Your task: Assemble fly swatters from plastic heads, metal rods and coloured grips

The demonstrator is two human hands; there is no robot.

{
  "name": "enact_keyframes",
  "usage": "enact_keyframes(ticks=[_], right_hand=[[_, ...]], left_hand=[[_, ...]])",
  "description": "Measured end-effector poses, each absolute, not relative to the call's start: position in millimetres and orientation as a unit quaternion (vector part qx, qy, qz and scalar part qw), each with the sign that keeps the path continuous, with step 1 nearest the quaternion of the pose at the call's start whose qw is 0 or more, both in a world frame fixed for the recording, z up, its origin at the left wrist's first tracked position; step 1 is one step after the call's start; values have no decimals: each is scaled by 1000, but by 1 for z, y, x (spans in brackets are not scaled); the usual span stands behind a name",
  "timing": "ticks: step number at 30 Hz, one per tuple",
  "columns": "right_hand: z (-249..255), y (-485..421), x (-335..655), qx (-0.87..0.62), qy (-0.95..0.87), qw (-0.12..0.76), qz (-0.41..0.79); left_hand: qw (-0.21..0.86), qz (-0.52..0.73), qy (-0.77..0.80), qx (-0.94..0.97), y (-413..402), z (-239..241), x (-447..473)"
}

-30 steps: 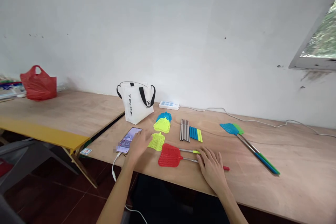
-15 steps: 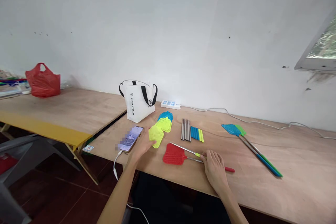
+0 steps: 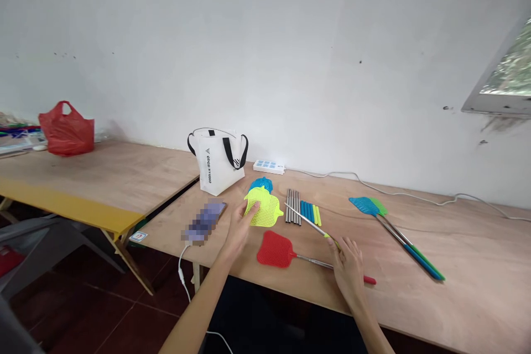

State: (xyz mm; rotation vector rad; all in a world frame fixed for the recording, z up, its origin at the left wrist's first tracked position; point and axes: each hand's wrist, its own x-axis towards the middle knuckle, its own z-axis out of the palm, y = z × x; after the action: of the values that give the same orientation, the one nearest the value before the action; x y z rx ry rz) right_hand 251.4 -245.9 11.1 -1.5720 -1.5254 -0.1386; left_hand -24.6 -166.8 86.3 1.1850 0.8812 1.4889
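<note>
My left hand (image 3: 240, 227) pinches a yellow fly swatter head (image 3: 266, 211), its stub pointing right. In my right hand (image 3: 347, 265) is a metal rod (image 3: 305, 218) with a yellow handle (image 3: 331, 238), its bare tip near the swatter head's stub but apart from it. A red fly swatter (image 3: 275, 249) lies below, its shaft passing behind or under my right hand. Behind the yellow head are more swatter heads, a blue one (image 3: 261, 183) among them. Several metal tubes (image 3: 293, 207) lie beside blue handle grips (image 3: 307, 211) and yellow grips (image 3: 317, 215).
Blue and green fly swatters (image 3: 409, 249) lie at the right. A phone (image 3: 204, 223) with a white cable is at the left, a white bag (image 3: 219, 163) and power strip (image 3: 269, 166) behind. A red plastic bag (image 3: 67, 130) sits on the other table (image 3: 103, 177).
My left hand has lifted the yellow swatter head and turned its stub rightward. My right hand has raised the rod off the red swatter, its tip now farther up and right.
</note>
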Motion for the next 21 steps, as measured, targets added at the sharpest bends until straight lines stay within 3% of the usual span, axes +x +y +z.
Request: enact_keyframes(ticks=[12, 21], right_hand=[[12, -249, 250, -594, -636, 490, -51], [10, -249, 252, -578, -668, 460, -90]], left_hand=[[585, 625, 338, 391, -164, 85, -28], [537, 590, 365, 479, -166, 92, -40]])
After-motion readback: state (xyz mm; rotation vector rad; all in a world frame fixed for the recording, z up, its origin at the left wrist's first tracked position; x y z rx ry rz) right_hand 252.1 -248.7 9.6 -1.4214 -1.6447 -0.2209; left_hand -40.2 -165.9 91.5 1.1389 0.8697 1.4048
